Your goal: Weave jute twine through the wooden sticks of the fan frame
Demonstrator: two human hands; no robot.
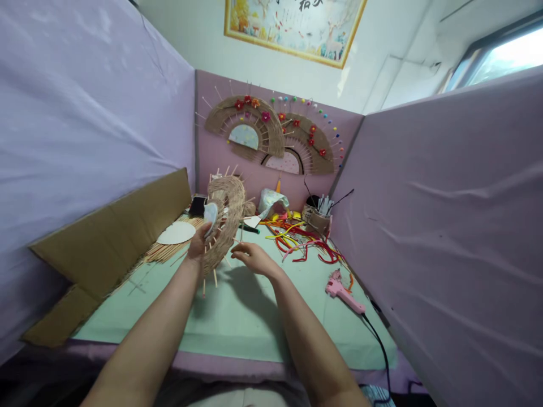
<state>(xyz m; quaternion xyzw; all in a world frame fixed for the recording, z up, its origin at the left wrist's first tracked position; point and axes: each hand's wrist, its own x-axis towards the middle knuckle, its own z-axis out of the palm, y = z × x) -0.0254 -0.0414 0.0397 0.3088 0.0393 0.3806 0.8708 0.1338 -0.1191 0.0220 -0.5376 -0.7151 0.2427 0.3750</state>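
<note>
A half-round fan woven of tan twine over wooden sticks is held up above the table, tilted on edge. Its stick ends poke out past the rim, and a pale patch sits at its inner centre. My left hand grips it by that inner part, thumb in front. Close to the fan's lower right rim is my right hand, its fingers bent and drawn together at the stick ends. Whatever those fingertips pinch is too small to make out.
A pink glue gun with a black cord lies at the right. Red and yellow pipe cleaners are heaped behind it. A white oval rests on thin sticks beside a cardboard sheet. Decorated fans hang on the back panel.
</note>
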